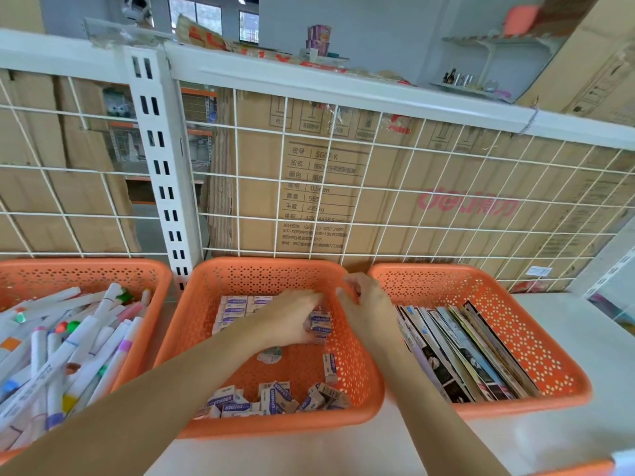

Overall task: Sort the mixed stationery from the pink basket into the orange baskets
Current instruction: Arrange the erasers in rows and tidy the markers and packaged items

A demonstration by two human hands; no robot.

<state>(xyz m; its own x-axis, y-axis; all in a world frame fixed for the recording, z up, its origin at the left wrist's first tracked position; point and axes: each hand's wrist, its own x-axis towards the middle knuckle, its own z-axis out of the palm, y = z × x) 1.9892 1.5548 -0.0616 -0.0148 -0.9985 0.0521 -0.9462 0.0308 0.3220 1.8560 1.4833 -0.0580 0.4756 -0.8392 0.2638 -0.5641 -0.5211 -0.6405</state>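
Three orange baskets stand in a row on a white shelf. The middle basket [347, 403] holds boxed erasers, some stacked at its back [235, 305] and several loose at its front [271, 398]. My left hand [292, 317] reaches into this basket and grips a small bunch of erasers [319, 324] near the right wall. My right hand [364, 307] hovers over the basket's right rim, fingers curled and slightly blurred; whether it holds anything is unclear. The left basket [151, 269] is full of marker pens [86, 338]. The right basket [536, 341] holds upright cards or booklets [460, 352]. The pink basket is not visible.
A white wire grid [343, 187] backs the shelf, with cardboard boxes [378, 187] behind it. A slotted white post [165, 187] stands between the left and middle baskets. A round sticker-like item [269, 354] lies on the middle basket's floor. An orange edge [577, 470] shows at bottom right.
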